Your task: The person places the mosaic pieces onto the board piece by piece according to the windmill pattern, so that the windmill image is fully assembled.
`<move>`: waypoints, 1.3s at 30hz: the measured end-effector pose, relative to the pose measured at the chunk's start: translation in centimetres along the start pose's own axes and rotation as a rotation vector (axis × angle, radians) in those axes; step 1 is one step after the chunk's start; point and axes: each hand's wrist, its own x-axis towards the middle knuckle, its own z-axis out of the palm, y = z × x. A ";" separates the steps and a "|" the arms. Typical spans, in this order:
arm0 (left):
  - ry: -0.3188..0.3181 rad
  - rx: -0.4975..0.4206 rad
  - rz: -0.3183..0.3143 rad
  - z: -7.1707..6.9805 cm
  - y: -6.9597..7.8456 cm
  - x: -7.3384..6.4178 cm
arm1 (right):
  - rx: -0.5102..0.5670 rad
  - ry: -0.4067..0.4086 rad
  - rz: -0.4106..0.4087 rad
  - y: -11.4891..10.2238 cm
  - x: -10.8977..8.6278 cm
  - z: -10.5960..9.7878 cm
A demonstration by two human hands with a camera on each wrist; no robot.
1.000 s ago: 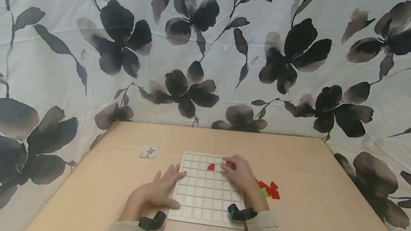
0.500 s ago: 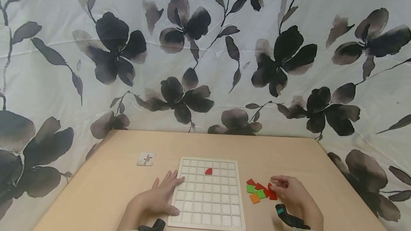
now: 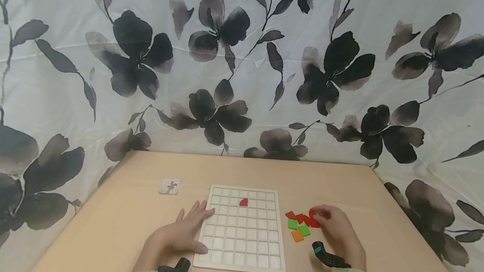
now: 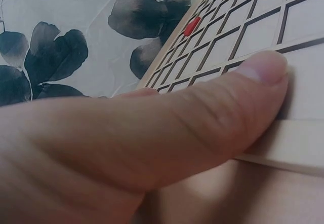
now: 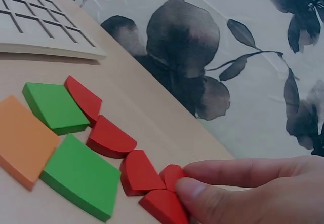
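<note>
A pale wooden grid board (image 3: 242,238) lies on the table, with one red quarter-circle piece (image 3: 243,202) in a cell of an upper row. My left hand (image 3: 185,232) rests spread along the board's left edge; its thumb (image 4: 238,97) presses on the rim in the left wrist view. To the right of the board, my right hand (image 3: 336,221) pinches a red rounded piece (image 5: 172,176) between thumb and index finger. That piece touches other red quarter-circle blocks (image 5: 140,173) in the small group on the table.
Two green squares (image 5: 83,176) and an orange square (image 5: 25,140) lie beside the red blocks. A small card (image 3: 170,186) with a red pinwheel pattern lies beyond the left hand. Floral cloth (image 3: 219,53) hangs behind the table's far edge (image 3: 242,157).
My right hand has gone from the board's upper right to the loose pieces, and its fingers now close on a red one. The left hand stays at the board's edge.
</note>
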 end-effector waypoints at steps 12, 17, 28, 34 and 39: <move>0.007 0.030 0.002 0.2 0.0 0.2 | -0.023 0.018 0.071 -1.3 0.5 0.2; 0.000 0.022 -0.022 0.3 0.2 0.3 | -0.036 0.016 0.008 -1.9 0.7 0.5; -0.019 0.029 -0.044 -0.3 0.1 0.5 | -0.067 0.116 0.072 -3.6 0.6 1.5; -0.014 0.029 -0.045 -0.4 -0.1 0.8 | -0.091 0.167 0.084 -4.4 0.6 1.9; -0.015 0.029 -0.067 -0.4 0.0 0.5 | -0.054 0.144 0.040 -4.8 0.7 2.5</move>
